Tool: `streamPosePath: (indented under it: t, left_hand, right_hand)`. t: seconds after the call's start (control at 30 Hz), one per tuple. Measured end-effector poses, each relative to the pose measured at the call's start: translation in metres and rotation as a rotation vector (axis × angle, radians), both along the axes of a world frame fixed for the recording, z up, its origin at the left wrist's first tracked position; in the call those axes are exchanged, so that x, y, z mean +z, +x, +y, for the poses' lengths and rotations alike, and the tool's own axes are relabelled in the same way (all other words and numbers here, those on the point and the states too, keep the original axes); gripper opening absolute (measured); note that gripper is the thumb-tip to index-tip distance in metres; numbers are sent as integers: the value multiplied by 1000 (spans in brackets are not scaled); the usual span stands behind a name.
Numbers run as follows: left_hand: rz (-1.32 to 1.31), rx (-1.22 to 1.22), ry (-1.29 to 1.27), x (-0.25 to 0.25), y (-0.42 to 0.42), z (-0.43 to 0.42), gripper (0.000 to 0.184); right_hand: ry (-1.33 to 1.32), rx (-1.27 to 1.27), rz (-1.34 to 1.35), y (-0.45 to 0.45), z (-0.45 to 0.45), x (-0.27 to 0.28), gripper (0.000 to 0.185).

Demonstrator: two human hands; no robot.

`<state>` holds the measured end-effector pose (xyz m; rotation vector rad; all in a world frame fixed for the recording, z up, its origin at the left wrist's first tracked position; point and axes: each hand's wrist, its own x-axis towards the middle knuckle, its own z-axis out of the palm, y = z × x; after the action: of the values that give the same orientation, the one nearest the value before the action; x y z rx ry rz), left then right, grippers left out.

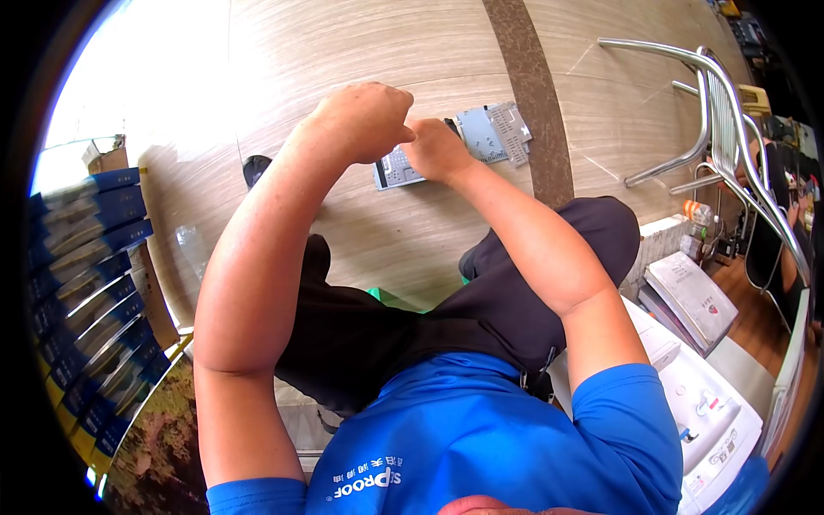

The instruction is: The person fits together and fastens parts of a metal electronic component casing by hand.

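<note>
My left hand (365, 120) is bent at the wrist above the floor, fingers curled inward; anything it grips is hidden behind it. Close beside it, my right hand (436, 153) has its fingers closed near the meeting point of both hands. What lies in those fingers cannot be seen. Below the hands is a grey metal casing (395, 174) with small holes, partly covered by the right hand. Just beyond lies a flat bluish-grey metal panel (481, 133), with a perforated metal plate (510, 130) overlapping its far edge.
A metal chair (717, 129) stands at the upper right. Stacked blue boxes (94, 283) line the left side. At the lower right are a white basin (708, 412) and a large book-like item (691, 300). A bottle (697, 210) stands near the chair.
</note>
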<state>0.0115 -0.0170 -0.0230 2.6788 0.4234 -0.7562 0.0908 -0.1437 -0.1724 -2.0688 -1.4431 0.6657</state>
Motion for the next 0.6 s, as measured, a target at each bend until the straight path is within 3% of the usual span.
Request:
streamPosePath:
  t: [0.6]
  left_hand:
    - [8,0,2,-3,1,1,46]
  right_hand:
    - [-48,-60,-47,0,-1,-3,29]
